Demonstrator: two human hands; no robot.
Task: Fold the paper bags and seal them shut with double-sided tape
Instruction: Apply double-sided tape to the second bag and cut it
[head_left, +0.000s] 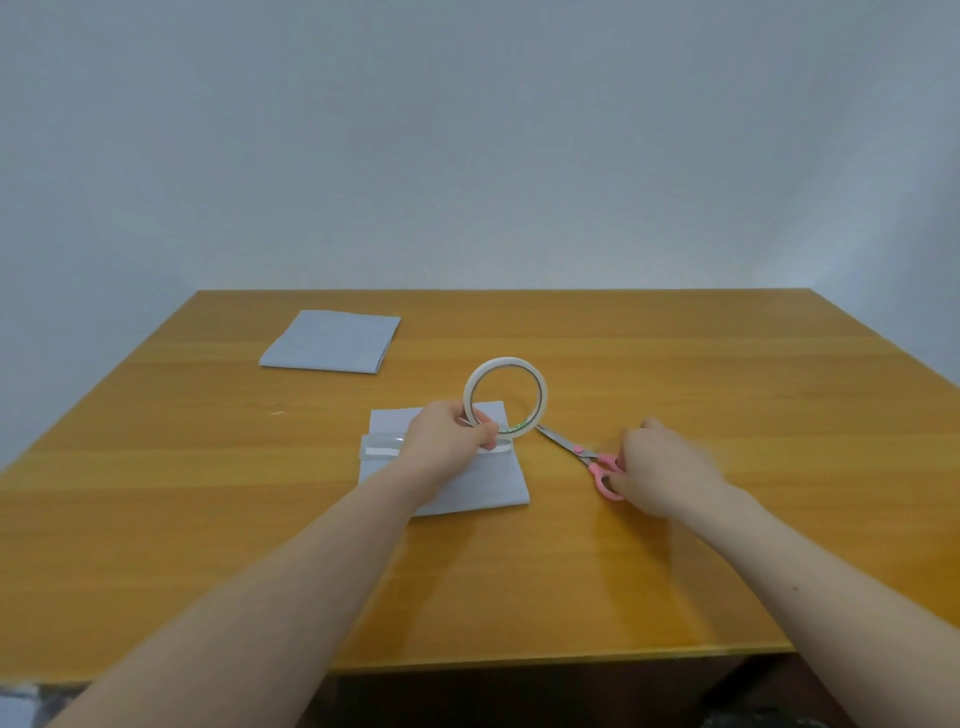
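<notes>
A white paper bag (483, 483) lies flat on the wooden table (675, 364) in front of me, with a strip of tape (382, 444) stuck across its folded flap. My left hand (452, 434) rests over the bag and holds a white roll of double-sided tape (540, 387) upright on its edge. Pink-handled scissors (576, 449) lie just right of the bag, blades pointing at the roll. My right hand (660, 467) grips their handles.
A second white paper bag (332, 340), folded flat, lies at the far left of the table. A plain grey wall rises behind the table's far edge. The near table edge (519, 662) runs below my forearms.
</notes>
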